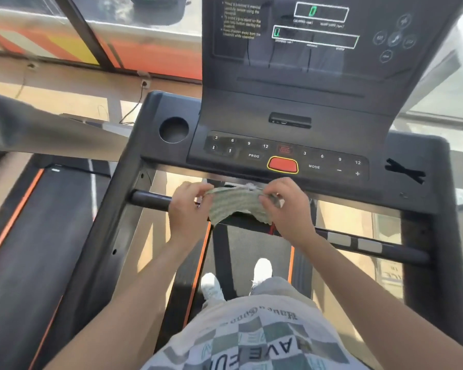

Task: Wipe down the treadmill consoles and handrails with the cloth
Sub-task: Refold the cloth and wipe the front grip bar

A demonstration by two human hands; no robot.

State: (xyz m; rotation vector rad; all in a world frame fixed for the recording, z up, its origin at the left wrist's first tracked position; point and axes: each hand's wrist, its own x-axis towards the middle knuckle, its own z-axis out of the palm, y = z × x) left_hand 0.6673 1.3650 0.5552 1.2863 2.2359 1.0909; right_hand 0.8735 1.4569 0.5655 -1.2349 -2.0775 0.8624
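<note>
The person stood on the treadmill belt [251, 252], and both hands held a green-and-white striped cloth [235, 202] stretched between them. It hung just above the front crossbar handrail [150, 200] and just below the console keypad [286, 156]. The left hand [189, 209] had its fingers curled round the cloth's left end, and the right hand [288, 209] pinched the right end between thumb and bent fingers. The cloth's middle sagged loose.

The worry, to my eye, was the keypad. The display [316, 30] was lit and showed green digits, so the machine looked powered. The speed and incline keys lay flat beside the red stop button [282, 165]. A firm wipe across them might have registered as a press and set the belt moving under the white shoes [211, 287]. With both hands on the cloth, nothing gripped the rail.

The smaller risk was the cloth itself. It was held only at its ends, so if one hand let go to rebunch it, it could have slipped past the crossbar onto the belt or into the frame gap. Wiped with such a loose fold, the underside of the round bar might have been missed.
</note>
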